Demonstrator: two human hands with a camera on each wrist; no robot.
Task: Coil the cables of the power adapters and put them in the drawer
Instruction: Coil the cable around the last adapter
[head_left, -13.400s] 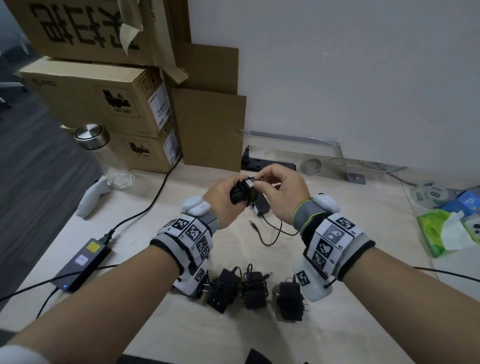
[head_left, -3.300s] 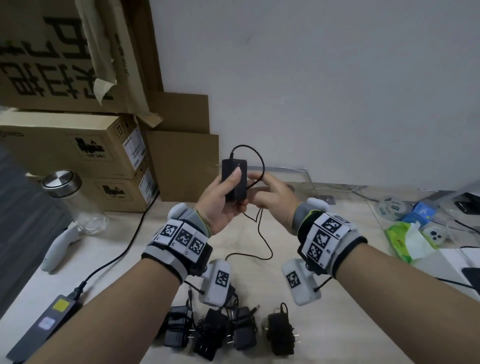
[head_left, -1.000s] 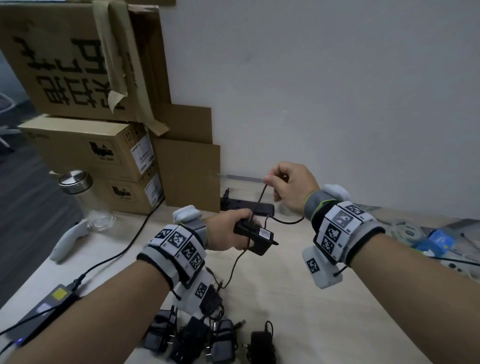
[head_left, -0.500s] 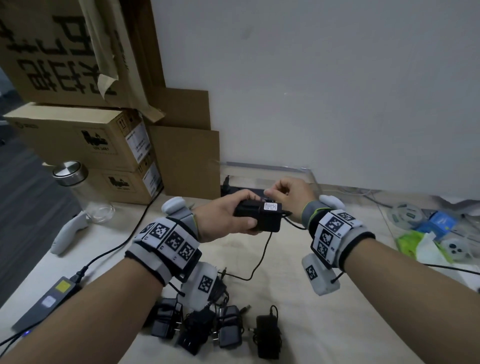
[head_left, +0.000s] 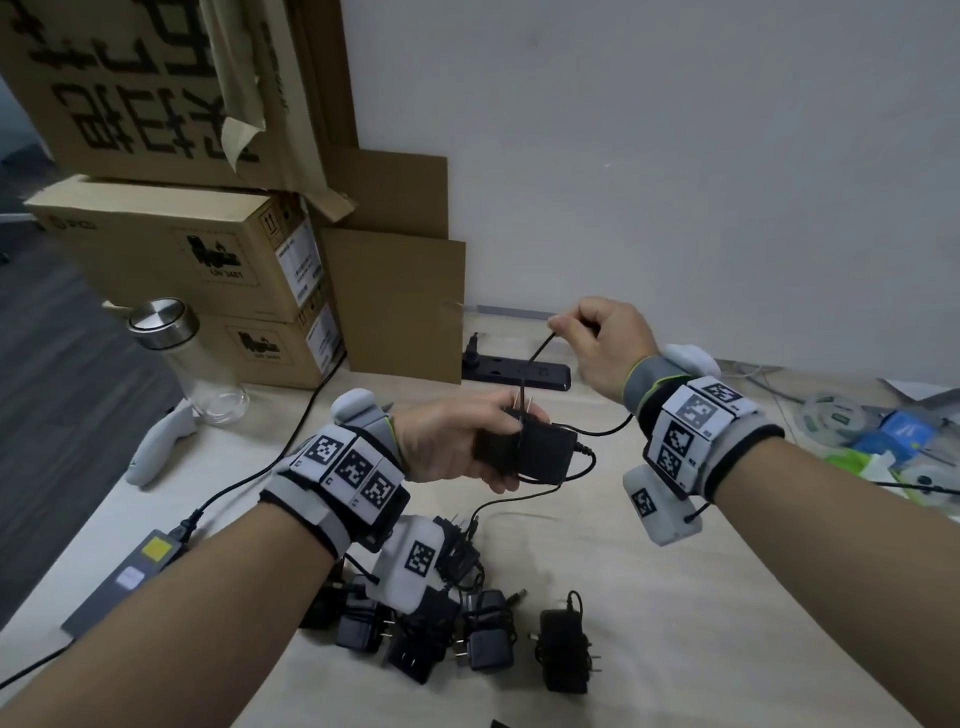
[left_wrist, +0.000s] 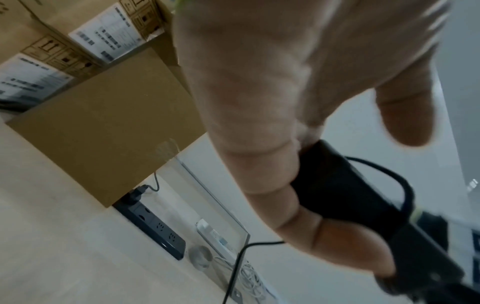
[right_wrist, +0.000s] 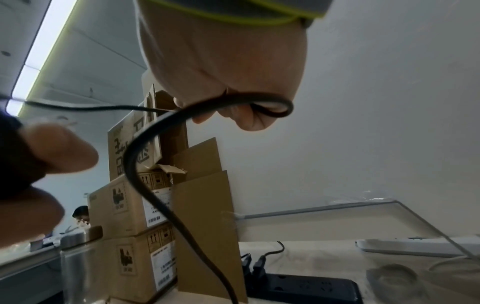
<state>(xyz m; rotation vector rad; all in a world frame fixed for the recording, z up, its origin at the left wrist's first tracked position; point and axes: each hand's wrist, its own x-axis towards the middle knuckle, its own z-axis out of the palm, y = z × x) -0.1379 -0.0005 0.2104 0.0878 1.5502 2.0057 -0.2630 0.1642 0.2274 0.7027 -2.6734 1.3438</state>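
- 2 hands worked above a pale wooden table (head_left: 675, 623).
- Left hand (head_left: 447, 447) gripped a black power adapter (head_left: 540, 454), fingers curled round its body, the 2 metal prongs pointing up past the thumb. In the left wrist view the same adapter (left_wrist: 345, 191) sat under the curled fingers (left_wrist: 265, 181).
- Right hand (head_left: 605, 338) was raised higher and further back, pinching the thin black cable (head_left: 537, 353) between thumb and forefinger, the other fingers curled in.
- From that pinch the cable ran down to the adapter; at least 1 turn crossed the adapter's body, and a slack length drooped below it to a barrel plug lying on the table. In the right wrist view the cable (right_wrist: 145, 144) looped out of the right hand's closed fingers (right_wrist: 249, 117).
- 5 or so other adapters (head_left: 488, 644) lay in a loose row at the table's near edge, cables already bundled, partly hidden by the left wrist.
- Behind the hands a black power strip (head_left: 519, 370) lay by the wall, with stacked cardboard boxes (head_left: 197, 249) and a glass bottle (head_left: 192, 358) to the left.
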